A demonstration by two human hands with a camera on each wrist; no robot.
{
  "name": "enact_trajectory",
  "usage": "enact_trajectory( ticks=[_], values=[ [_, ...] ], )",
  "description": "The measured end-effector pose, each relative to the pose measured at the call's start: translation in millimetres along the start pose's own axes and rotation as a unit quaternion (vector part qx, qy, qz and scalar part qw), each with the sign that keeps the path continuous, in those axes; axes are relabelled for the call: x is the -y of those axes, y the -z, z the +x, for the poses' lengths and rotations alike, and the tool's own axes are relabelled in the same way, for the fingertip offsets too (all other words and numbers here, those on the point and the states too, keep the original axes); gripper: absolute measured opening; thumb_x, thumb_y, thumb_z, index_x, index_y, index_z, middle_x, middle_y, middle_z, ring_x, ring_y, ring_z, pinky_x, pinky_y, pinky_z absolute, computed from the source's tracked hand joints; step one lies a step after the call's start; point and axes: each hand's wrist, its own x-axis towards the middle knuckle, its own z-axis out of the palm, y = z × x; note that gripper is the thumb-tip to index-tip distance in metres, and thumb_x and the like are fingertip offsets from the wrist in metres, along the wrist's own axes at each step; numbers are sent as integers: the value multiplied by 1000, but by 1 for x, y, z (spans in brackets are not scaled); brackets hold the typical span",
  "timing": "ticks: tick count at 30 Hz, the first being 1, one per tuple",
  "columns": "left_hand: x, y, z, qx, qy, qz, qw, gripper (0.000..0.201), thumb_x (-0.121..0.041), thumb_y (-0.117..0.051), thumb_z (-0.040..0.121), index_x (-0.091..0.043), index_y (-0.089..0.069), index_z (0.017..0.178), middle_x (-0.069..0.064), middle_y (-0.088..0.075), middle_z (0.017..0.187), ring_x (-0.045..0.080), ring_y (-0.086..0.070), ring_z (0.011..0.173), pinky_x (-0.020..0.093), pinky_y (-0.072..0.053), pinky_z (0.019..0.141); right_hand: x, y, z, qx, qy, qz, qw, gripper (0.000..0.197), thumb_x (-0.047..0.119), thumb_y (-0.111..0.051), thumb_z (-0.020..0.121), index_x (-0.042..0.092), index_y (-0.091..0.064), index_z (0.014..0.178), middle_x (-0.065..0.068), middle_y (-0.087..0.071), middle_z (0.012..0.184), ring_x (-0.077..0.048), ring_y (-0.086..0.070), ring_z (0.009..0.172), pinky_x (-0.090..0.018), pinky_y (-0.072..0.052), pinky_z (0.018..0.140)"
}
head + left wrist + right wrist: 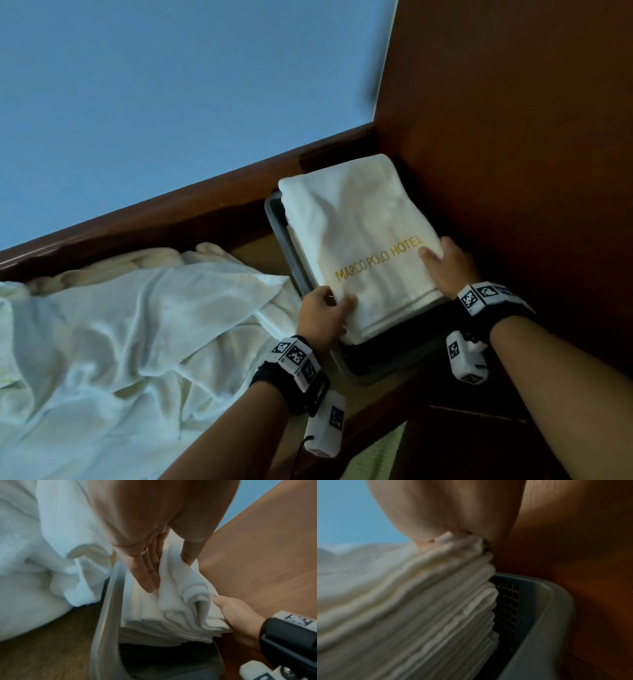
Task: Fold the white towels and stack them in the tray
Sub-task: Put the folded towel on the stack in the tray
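Top folded towel (359, 240), gold "MARCO POLO HOTEL" lettering, on stack in grey tray (277, 222), right of centre. Left hand (323, 311) and right hand (448, 265) pinch its near corners.

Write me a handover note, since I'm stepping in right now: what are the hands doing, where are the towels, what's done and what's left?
Left hand: grips the near left edge of the folded towel, thumb on top.
Right hand: grips its near right edge.
That towel, lettered MARCO POLO HOTEL, tops the stack in the grey tray.
Done: several towels folded and stacked.
Left: let go of this one, then fold the unfolded towels heaped left of the tray.
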Motion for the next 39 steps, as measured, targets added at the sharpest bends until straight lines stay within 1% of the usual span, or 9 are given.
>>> enact_trajectory(
  ticks=[3, 6, 9, 11, 14, 17, 26, 33, 39],
  values=[
    [4, 0, 2, 4, 13, 24, 1000, 27, -29, -74, 91, -6, -68, 104, 12, -74, 95, 25, -71, 75, 51, -62, 69, -5, 2, 4, 1, 17, -37, 999, 37, 43, -50, 99, 9, -50, 115, -24, -62, 113, -43, -61, 97, -50, -52, 84],
    [-1, 11, 8, -42, -66, 203, 976, 51, -60, -69, 86, -17, -65, 112, 2, -71, 108, 18, -69, 92, 44, -60, 81, -9, 2, 3, -21, 45, -119, 992, 45, 43, -58, 95, 11, -49, 126, -20, -54, 126, -40, -55, 106, -49, -49, 87],
    [-36, 27, 22, -164, -229, 372, 885, 70, -63, -52, 90, -17, -46, 142, 6, -51, 138, 28, -50, 126, 46, -46, 103, 4, -5, -9, -114, 174, -212, 955, 53, 36, -68, 86, 12, -51, 129, -15, -49, 129, -38, -47, 109, -48, -44, 85],
    [-70, 36, 41, -138, -279, 505, 805, 72, -63, -43, 96, -21, -31, 153, 4, -32, 159, 29, -29, 146, 51, -31, 114, 17, -18, -21, -100, 237, -230, 939, 56, 48, -61, 84, 16, -52, 129, -11, -49, 133, -36, -45, 114, -48, -42, 90],
    [-101, 46, 81, -51, -265, 658, 703, 81, -71, -26, 96, -25, -10, 161, 3, -3, 170, 29, -2, 156, 54, -14, 123, 28, -37, -36, -17, 210, -261, 942, 74, 72, -37, 84, 29, -38, 144, -9, -30, 154, -34, -28, 137, -53, -30, 107],
    [-100, 62, 108, -8, -225, 712, 665, 90, -77, -19, 93, -24, 5, 161, 3, 13, 169, 30, 6, 156, 55, -7, 124, 27, -50, -46, 23, 162, -276, 947, 89, 89, -17, 78, 41, -10, 153, -9, 3, 165, -36, 2, 150, -59, -5, 117],
    [-66, 85, 143, 59, -153, 677, 718, 103, -90, -14, 82, -30, 19, 158, -5, 27, 165, 22, 13, 155, 60, -7, 123, 20, -84, -54, 34, 122, -294, 947, 108, 100, -12, 66, 41, 8, 155, -15, 21, 163, -42, 20, 148, -68, 6, 114],
    [-82, 92, 122, 106, -148, 660, 729, 119, -90, -48, 75, -34, 13, 159, -7, 26, 165, 23, 15, 155, 59, -6, 124, 22, -72, -57, 72, 101, -314, 941, 113, 103, -9, 59, 44, 14, 152, -10, 23, 163, -38, 21, 149, -67, 6, 115],
    [-91, 115, 64, 95, -187, 665, 717, 98, -72, -65, 80, -28, -26, 159, 0, -21, 167, 25, -22, 153, 48, -24, 121, 25, -53, -99, 103, 19, -329, 938, 121, 106, -22, 53, 44, 7, 153, -6, 13, 165, -38, 12, 150, -70, -1, 114]
  ],
)
